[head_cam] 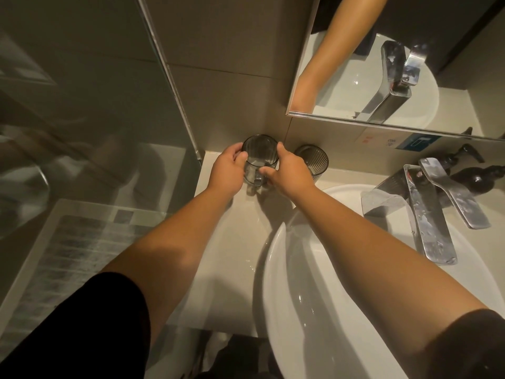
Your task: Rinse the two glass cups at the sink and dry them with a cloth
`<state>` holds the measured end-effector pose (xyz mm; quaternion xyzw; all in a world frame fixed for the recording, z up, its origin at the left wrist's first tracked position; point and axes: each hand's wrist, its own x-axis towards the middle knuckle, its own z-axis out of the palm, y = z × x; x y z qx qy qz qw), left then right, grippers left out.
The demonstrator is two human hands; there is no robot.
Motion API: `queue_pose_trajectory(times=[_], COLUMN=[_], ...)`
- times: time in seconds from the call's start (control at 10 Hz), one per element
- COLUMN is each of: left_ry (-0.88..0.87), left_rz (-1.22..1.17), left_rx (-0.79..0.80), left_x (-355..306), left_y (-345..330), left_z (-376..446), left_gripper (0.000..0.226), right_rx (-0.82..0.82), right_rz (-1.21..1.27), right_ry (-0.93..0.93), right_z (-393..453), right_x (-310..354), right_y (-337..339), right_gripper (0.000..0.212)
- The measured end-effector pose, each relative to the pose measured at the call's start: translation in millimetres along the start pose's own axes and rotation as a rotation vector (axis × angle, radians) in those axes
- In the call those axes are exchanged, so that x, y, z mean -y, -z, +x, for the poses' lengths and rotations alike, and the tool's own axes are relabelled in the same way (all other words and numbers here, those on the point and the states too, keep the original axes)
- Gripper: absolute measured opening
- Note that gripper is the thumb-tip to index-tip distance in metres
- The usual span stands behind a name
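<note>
A smoky ribbed glass cup [259, 153] with a small handle stands upright in the far corner of the pale counter [224, 242]. My left hand [228, 170] grips its left side and my right hand [289, 170] grips its right side, fingers curled near the handle. A second glass cup [314, 160] of the same kind stands just to the right, against the wall, untouched. The white basin [276, 269] lies to the right under my right forearm. No cloth is in view.
A chrome tap [429, 217] with a long lever reaches over the basin from the right. Dark pump bottles [475, 179] stand behind it. A mirror [396, 64] hangs above, and a glass shower panel [169, 77] closes off the left side of the counter.
</note>
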<state>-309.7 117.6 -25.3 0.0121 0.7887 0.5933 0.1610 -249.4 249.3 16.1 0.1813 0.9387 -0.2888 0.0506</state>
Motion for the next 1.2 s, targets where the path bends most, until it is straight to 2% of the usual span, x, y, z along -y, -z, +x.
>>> queue_pose_trajectory(times=[0.4,0.6,0.9,1.0,1.1,1.2], left_ry=[-0.048,-0.034,-0.051,-0.043,-0.036,-0.026], left_rz=[0.195,0.207,0.255,0.317,0.387,0.440], left_rx=[0.014,0.012,0.005,0.037,0.056,0.051], left_x=[-8,-7,-13,-18,-16,-18], left_y=[6,4,7,10,15,19], left_z=[-1,-3,-3,-3,1,-3], left_gripper=[0.032,0.033,0.034,0.035,0.042,0.054], right_rx=[0.021,0.032,0.022,0.042,0.049,0.006], right_rz=[0.012,0.015,0.019,0.017,0.025,0.010], right_ry=[-0.013,-0.003,0.010,0.005,0.022,0.068], right_z=[2,3,6,3,2,-4], right_x=[2,0,-1,0,-2,-4], right_y=[0,0,-2,2,8,17], right_gripper=[0.064,0.062,0.064,0.071,0.081,0.076])
